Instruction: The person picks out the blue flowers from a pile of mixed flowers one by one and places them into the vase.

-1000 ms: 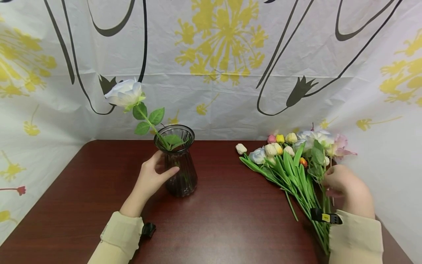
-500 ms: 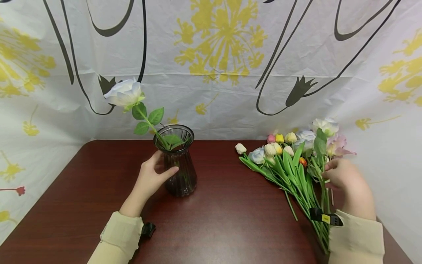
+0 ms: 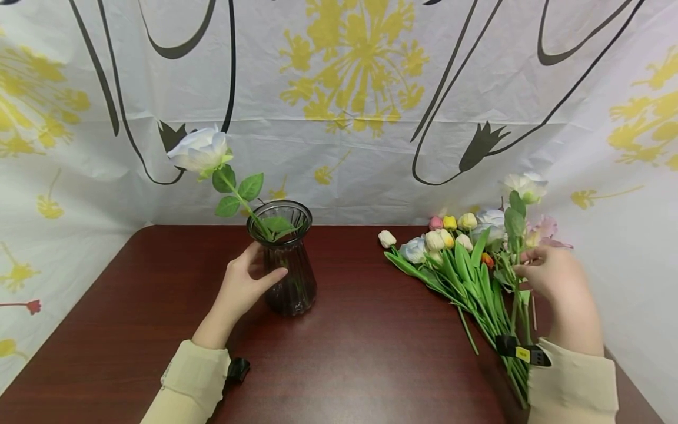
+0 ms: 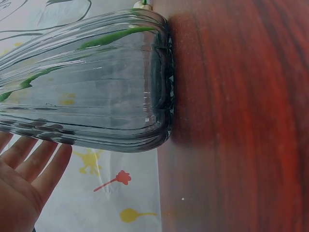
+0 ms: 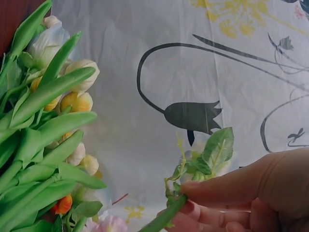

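Perhaps leaves (image 3: pixel 515 225) on the rose (image 3: pixel 524 187) our right fingers (image 5: pixel 224 191) pinch could snag tulips (image 3: pixel 435 241), our left fingers (image 4: pixel 54 166) holding the vase (image 3: pixel 291 285).

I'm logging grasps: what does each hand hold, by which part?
The right hand pinches a white rose by its stem; the left hand holds the vase by its body, below the rim.

From afar I see a grey vase (image 3: pixel 290 288), a white rose (image 3: pixel 525 187), and a white backdrop (image 3: pixel 371 176) with yellow and dark flowers.
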The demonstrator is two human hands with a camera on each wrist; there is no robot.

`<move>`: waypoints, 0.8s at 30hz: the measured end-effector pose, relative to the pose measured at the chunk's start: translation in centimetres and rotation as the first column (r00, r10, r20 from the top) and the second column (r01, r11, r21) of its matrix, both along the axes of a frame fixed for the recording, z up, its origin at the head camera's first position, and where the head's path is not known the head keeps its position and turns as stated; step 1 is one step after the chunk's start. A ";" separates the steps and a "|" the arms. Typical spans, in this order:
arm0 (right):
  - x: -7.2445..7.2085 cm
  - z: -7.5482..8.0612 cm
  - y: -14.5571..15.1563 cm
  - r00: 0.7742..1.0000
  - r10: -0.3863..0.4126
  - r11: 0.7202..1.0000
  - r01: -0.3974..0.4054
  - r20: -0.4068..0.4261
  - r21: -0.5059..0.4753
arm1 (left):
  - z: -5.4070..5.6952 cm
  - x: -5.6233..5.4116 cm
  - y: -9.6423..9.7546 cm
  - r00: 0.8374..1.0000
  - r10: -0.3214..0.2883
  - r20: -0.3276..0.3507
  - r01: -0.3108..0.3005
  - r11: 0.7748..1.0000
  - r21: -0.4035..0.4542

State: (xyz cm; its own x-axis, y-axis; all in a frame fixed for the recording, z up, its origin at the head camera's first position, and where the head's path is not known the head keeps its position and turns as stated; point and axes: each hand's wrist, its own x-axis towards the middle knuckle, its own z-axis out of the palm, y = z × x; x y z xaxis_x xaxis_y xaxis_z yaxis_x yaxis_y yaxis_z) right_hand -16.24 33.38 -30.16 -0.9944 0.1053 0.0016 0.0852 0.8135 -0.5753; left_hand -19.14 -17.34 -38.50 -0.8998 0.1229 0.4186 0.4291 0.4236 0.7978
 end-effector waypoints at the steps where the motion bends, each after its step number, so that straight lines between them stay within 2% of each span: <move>1: 0.0 0.1 -0.1 1.000 -0.002 1.000 0.002 -0.011 0.009 | 0.0 0.0 0.0 1.000 0.000 0.000 0.000 1.000 -0.002; 9: 0.2 0.5 -1.5 0.995 -0.016 0.998 0.021 -0.095 0.054 | 0.0 -0.1 0.1 1.000 0.008 -0.003 -0.008 1.000 -0.021; 18: 0.3 1.0 -2.7 0.995 -0.018 1.000 0.016 -0.101 -0.017 | 0.1 0.0 0.1 1.000 0.019 -0.012 -0.019 0.999 -0.039; 24: 0.5 1.3 -3.6 0.990 -0.012 0.999 0.007 -0.140 -0.041 | 0.2 0.0 0.1 1.000 0.014 -0.009 -0.014 0.999 -0.041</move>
